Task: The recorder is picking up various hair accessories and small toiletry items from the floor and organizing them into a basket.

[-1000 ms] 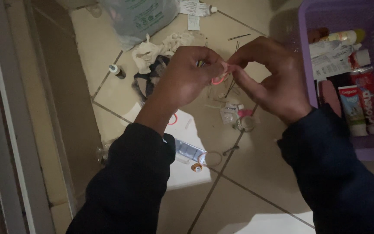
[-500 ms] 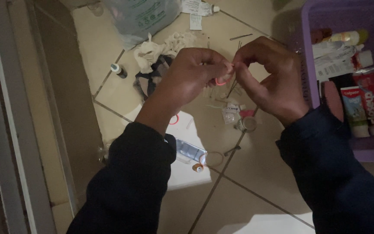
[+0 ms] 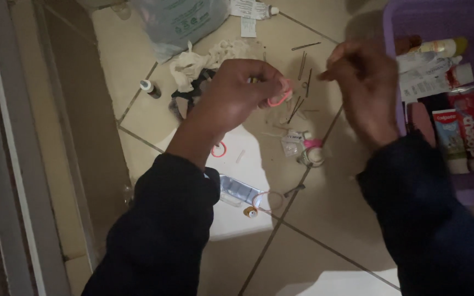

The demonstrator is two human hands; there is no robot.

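L hand [image 3: 242,90] pinches a small pink elastic loop [image 3: 281,97] at its fingertips, above the tiled floor [image 3: 325,230], w/ hairpins [image 3: 303,82] scattered below. R hand [image 3: 366,82] is apart from it, blurred, fingers curled; can't tell if it grips anything. Purple basket [image 3: 390,66] sits just beside R hand.

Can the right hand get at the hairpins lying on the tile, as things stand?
Probably yes. The right hand hangs in the air just right of the hairpins, which lie loose on bare floor tile with nothing over them. The left hand, pinching a pink band, sits to their left, out of the way.
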